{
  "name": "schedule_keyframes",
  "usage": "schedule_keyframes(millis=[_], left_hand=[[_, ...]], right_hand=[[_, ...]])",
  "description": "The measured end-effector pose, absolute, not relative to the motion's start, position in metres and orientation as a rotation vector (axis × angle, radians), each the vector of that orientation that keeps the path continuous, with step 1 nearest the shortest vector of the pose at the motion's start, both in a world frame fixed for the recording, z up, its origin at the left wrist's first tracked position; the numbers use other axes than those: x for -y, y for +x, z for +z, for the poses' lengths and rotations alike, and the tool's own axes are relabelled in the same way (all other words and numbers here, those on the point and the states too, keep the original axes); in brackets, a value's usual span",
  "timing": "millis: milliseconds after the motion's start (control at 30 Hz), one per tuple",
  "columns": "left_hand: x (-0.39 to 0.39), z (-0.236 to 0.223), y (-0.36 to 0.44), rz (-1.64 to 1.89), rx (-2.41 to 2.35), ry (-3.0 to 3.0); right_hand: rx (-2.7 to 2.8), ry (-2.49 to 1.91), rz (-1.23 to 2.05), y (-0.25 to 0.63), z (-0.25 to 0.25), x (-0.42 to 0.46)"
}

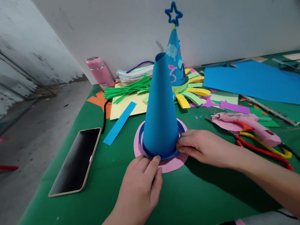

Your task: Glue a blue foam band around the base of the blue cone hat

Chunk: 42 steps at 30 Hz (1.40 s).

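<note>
A tall blue paper cone, open at its narrow top, stands upright on a pink paper disc. Around its base runs a blue paper strip bent into a ring, with a gap at the left. My right hand pinches this strip at the cone's right side, fingertips close to the cone's wall. At the front left, my left hand has its fingers curled together on the strip and the disc's edge. The fingertips partly cover the strip there.
Behind stands a decorated blue party hat. A phone and a loose blue strip lie left. Right are a pink glue gun, scissors and blue sheets. Green pipe cleaners and a pink bottle are further back.
</note>
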<state>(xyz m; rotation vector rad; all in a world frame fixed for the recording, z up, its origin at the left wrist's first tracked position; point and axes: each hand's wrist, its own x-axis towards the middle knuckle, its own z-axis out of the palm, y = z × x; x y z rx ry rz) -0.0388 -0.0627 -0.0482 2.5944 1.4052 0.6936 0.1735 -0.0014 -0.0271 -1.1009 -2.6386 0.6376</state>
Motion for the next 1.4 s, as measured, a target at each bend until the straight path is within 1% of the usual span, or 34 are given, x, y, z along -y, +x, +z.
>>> schedule_keyframes(millis=[133,367,833,1267,1400], left_hand=[[0.058,-0.046,-0.036,0.641,-1.466,2.614],[0.053,-0.044,-0.023,0.652,-1.507,2.562],[0.045,-0.028,-0.008,0.206,-1.678,2.437],[0.043,-0.017,-0.001,-0.058,-1.746,2.376],[0.04,-0.013,0.0,-0.197,-1.705,2.405]], right_hand=[[2.6,-1.16,0.581,0.172,-0.029,0.006],[2.567,-1.189,0.567,0.172,-0.035,0.008],[2.591,-1.183,0.594,0.173,-0.035,0.006],[2.576,-1.173,0.609,0.174,-0.033,0.005],[2.569,-1.161,0.608,0.174,-0.033,0.005]])
